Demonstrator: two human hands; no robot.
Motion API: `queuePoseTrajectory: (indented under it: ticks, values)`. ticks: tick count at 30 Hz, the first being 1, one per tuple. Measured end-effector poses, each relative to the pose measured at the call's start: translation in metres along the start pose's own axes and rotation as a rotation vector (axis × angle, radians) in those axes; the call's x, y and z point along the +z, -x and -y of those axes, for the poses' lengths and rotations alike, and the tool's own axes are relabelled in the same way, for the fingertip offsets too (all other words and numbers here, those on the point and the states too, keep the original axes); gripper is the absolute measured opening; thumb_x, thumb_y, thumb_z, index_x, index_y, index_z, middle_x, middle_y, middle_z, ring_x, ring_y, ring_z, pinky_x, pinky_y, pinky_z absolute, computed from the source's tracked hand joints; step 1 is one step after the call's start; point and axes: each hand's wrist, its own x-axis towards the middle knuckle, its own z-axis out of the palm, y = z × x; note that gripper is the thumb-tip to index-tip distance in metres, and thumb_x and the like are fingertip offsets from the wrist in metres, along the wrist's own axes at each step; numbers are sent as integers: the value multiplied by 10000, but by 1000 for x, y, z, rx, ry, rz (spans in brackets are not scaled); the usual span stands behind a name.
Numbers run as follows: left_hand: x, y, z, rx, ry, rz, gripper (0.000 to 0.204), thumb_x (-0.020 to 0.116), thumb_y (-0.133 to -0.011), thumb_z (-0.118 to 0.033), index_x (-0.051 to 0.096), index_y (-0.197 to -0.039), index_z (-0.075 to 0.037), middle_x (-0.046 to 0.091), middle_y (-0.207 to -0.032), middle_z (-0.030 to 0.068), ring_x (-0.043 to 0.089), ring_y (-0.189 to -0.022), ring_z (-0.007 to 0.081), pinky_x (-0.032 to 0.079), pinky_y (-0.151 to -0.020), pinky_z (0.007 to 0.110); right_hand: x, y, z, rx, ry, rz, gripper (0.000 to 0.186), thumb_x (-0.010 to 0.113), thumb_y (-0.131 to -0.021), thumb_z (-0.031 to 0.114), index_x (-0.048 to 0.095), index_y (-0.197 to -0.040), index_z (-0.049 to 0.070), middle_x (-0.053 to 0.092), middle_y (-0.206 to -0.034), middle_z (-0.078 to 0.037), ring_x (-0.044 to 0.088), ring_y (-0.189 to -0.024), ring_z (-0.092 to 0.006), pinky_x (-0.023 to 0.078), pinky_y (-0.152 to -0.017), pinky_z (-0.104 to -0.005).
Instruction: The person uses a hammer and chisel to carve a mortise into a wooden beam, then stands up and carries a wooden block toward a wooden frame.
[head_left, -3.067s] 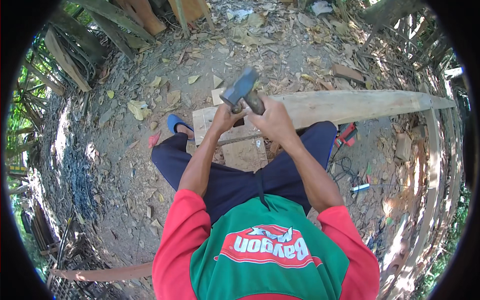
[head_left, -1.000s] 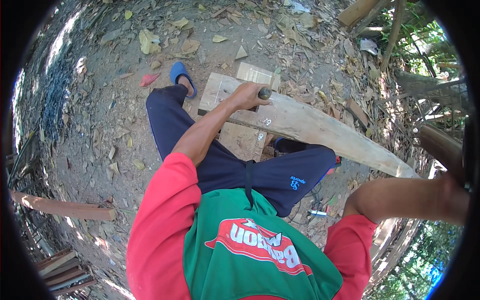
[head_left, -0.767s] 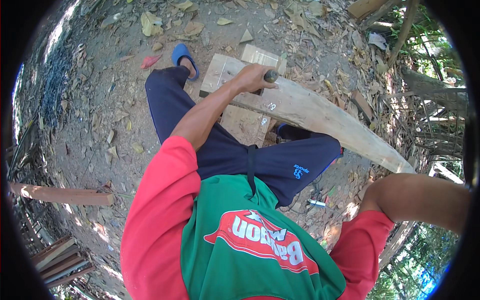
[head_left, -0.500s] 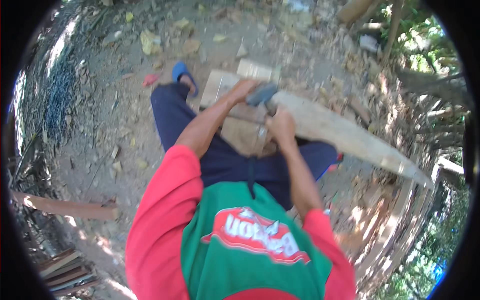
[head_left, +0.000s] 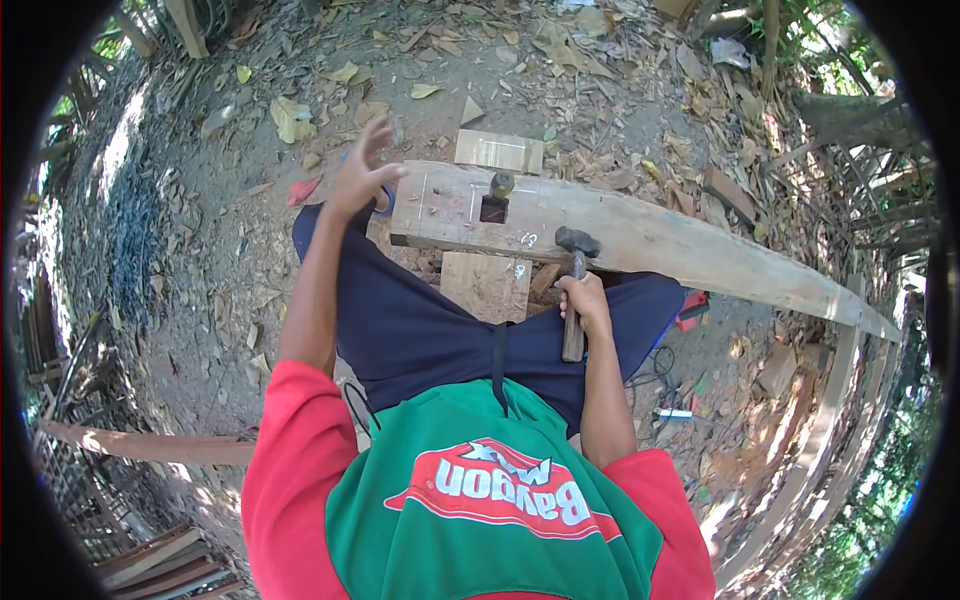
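Across my legs lies a long wooden beam [head_left: 660,228], marked with pale lines and cut with a square hole [head_left: 494,208]. At the hole's far edge stands a short tool [head_left: 502,184] with a rounded top; its lower part is hidden. My right hand [head_left: 586,300] is wrapped around the wooden handle of a hammer [head_left: 577,243], whose dark head is over the beam's near edge. Off the beam's left end, my left hand [head_left: 365,178] is raised, empty, with fingers spread.
Boards [head_left: 498,152] sit beyond and beneath the beam's left part. A red object [head_left: 692,310] and cables are on the ground by my right knee. Stacked wood strips [head_left: 160,562] lie at lower left, and dry leaves [head_left: 292,118] cover the ground.
My left hand has let go near the hole, moved left and opened. The hammer has moved right and nearer to me, in my right hand, uncovering the hole and the short tool.
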Motion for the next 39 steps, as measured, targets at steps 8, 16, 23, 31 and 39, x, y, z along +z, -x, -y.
queuePoseTrajectory:
  ticks: [8, 16, 23, 31, 39]
  values:
    - [162, -27, -14, 87, -222, 522, 383, 808, -763, -324, 683, -999, -50, 690, -927, 69, 619, -872, 181, 485, -822, 333, 10, -5, -6, -30, 131, -16, 130, 618, -788, 93, 540, -708, 27, 550, -565, -56, 542, -426, -150, 457, -378, -319]
    - [105, -27, -19, 128, -272, 370, 358, 812, -757, -273, 685, -1015, -60, 706, -919, 133, 666, -859, 235, 499, -784, 369, 8, -10, -10, -48, 193, -87, 149, 614, -788, 90, 544, -676, 21, 552, -552, -63, 531, -410, -156, 444, -370, -325]
    - [125, -22, -29, 139, -352, 355, 355, 807, -765, -250, 653, -1031, -73, 685, -887, 142, 650, -834, 266, 489, -777, 380, 4, 13, 13, -97, 43, -18, 119, 623, -809, 94, 538, -749, 37, 551, -578, -44, 526, -441, -130, 447, -393, -300]
    - [121, -13, -23, 158, -291, 369, 358, 817, -759, -219, 642, -1040, -80, 684, -898, 129, 645, -840, 260, 486, -789, 374, 15, 98, 126, -582, 94, -13, 154, 661, -813, 121, 547, -818, 17, 540, -599, -28, 523, -452, -101, 421, -428, -280]
    - [120, -17, -5, 272, -319, 345, 447, 812, -762, -300, 630, -1064, -27, 682, -856, 135, 655, -841, 271, 498, -803, 369, 63, 84, 145, -1107, 251, -232, 255, 689, -784, 113, 577, -952, -42, 560, -615, -81, 603, -564, -215, 474, -545, -375]
